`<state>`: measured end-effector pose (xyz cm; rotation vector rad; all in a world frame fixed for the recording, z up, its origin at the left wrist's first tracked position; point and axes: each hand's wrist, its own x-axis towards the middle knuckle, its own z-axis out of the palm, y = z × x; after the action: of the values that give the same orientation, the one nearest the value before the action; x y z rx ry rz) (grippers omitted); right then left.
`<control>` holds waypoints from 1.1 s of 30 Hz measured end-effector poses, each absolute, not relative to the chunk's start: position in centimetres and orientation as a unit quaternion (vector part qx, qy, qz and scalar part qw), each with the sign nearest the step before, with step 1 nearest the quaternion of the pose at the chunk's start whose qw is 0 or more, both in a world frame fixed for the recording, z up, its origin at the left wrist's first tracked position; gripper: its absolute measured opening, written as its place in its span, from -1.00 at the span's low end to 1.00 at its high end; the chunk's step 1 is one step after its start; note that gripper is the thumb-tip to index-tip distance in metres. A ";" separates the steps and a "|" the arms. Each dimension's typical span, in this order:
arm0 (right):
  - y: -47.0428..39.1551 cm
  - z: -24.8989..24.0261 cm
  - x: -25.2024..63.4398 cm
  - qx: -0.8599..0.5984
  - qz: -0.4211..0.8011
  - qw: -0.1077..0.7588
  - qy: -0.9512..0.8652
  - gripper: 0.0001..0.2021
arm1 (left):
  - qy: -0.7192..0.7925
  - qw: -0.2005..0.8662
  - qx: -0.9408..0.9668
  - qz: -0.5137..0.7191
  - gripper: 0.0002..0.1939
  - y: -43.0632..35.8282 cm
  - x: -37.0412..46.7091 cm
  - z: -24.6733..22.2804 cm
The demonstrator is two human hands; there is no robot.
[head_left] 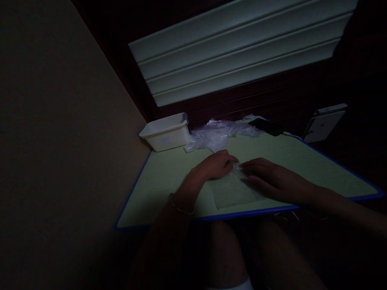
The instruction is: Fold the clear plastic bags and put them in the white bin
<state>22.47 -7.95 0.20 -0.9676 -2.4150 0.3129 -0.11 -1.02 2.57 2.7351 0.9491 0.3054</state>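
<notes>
A clear plastic bag (234, 191) lies flat on the pale green tabletop near its front edge. My left hand (218, 164) is closed at the bag's far edge, its curled fingers pinching the plastic there. From the other side, my right hand (269, 177) rests on the bag's right part. Its fingers are stretched out, with the thumb apart from them and the fingertips close to those of my left hand. Dim light hides the fine detail of both fingertips and of the bag's top edge.
Behind my hands lies a loose pile of clear plastic bags (214, 133). A white plastic bin (169, 135) stands at the back left beside the wall. A dark flat item (266, 126) lies at the back right. The table (326, 173) has a blue rim.
</notes>
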 end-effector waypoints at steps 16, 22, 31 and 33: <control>-8.1 0.4 22.3 -0.361 0.101 0.246 -0.894 -0.69 | 0.323 0.073 0.927 0.179 -0.69 0.7 0.6 0.7; -8.1 0.3 22.3 -0.371 0.101 0.247 -0.889 -0.70 | 0.337 0.106 0.919 0.173 -0.76 1.0 1.9 0.4; -8.0 0.2 22.2 -0.384 0.070 0.258 -0.884 -0.69 | 0.351 0.122 0.898 0.234 -0.83 1.3 2.5 -0.1; -8.0 0.3 22.2 -0.388 0.066 0.263 -0.881 -0.70 | 0.364 0.144 0.885 0.254 -0.79 1.3 2.6 -0.1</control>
<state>22.22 -8.03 0.26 -1.0500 -2.3815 0.1797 2.58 1.34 -0.09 2.5495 1.0492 0.7315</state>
